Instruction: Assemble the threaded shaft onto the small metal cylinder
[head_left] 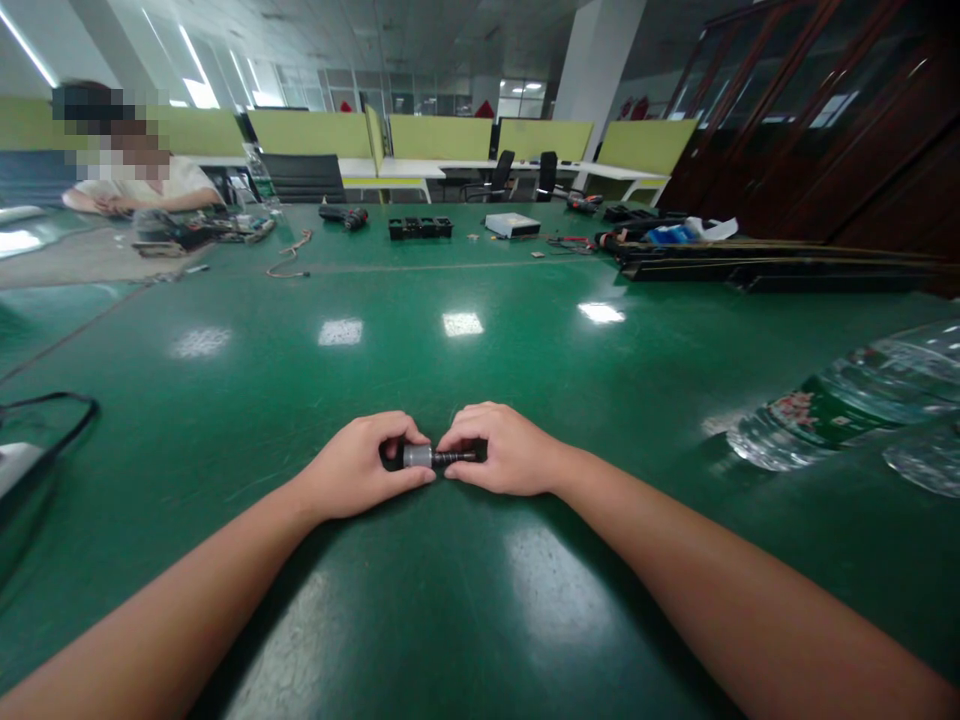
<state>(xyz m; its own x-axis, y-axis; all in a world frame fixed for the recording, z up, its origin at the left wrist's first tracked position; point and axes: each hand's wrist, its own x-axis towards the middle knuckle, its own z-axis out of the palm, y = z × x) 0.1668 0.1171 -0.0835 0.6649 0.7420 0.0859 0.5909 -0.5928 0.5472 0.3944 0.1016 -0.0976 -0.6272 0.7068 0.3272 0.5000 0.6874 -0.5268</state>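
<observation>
A small motor-like part with a silvery cylindrical body (417, 456) and a dark threaded shaft (454, 457) lies sideways between my hands, low over the green table (420, 380). My left hand (364, 465) has its thumb and fingers closed round the silvery body. From the other side, my right hand (506, 450) curls its thumb and fingers about the shaft end. The fingertips of both hands nearly meet where body and shaft join.
Plastic water bottles (840, 405) lie at the right. A black cable (71, 397) runs in at the left. Along the far side are a power drill (343, 216), a black block (420, 228), a white box (512, 225) and dark rails (675, 265). A person (142, 180) sits far left.
</observation>
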